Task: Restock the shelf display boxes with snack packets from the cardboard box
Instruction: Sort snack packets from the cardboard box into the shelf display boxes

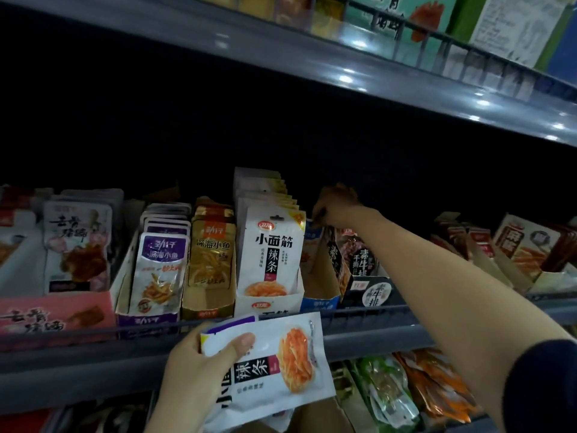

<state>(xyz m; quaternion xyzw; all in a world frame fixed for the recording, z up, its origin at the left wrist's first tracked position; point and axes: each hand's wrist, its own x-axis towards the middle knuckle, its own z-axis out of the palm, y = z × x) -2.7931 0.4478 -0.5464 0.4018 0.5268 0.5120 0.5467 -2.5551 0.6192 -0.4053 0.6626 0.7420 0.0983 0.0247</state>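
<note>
Nearest the camera, the left hand (199,367) grasps a flat, glossy white snack packet (274,364), thumb pressed across its top face and fingers curled beneath; more white packets seem stacked under it, though their number cannot be told. The held packet lies tilted, just below and in front of the grey shelf rail (359,320), which runs across the front of the display boxes.

Behind the rail, the white display box (268,303) stands directly above the held packet, packed with a row of upright white packets (270,242) of the same print, too many and too overlapped to count. To the left of the white display box sit a tan cardboard box of gold packets (212,245), then a purple-edged box of purple packets (162,254), then a pink box (56,314) with pale packets. Just right of the white display box is a blue display box (320,303), its visible interior brown cardboard.

The right hand (335,204) reaches over the blue box toward its back, the bare forearm crossing in front of a dark box (371,292) of dark packets; its fingers are curled downward, but what they hold, if anything, cannot be told. Farther right stand red-and-cream boxes (524,245). Above hangs a smooth grey upper shelf (343,79).
</note>
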